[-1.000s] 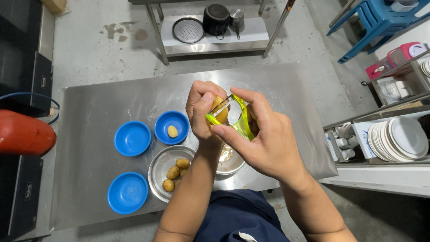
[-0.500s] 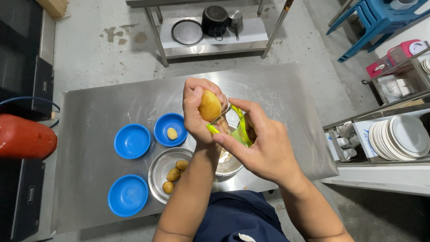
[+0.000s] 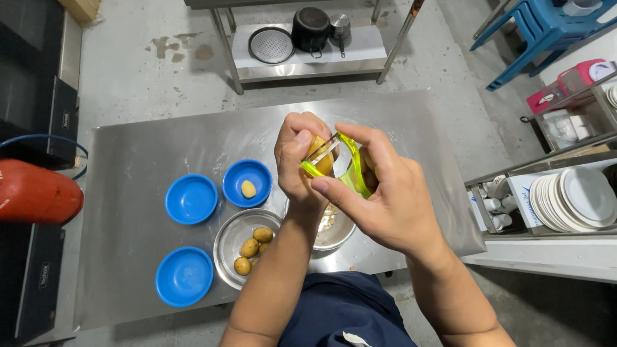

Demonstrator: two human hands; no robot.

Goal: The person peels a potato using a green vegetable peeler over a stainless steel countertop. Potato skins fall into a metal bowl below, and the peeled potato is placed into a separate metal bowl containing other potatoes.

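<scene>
Two hands engaged over the steel table (image 3: 160, 141): my left hand (image 3: 297, 160) grips the potato (image 3: 319, 156); my right hand (image 3: 385, 199) clasps the green peeler (image 3: 340, 168), blade now returned against it since half a second ago, peeling stroke resuming

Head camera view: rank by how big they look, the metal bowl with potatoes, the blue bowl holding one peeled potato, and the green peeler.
1. metal bowl
2. blue bowl
3. green peeler, though unsure: it is raised nearer the camera.
</scene>
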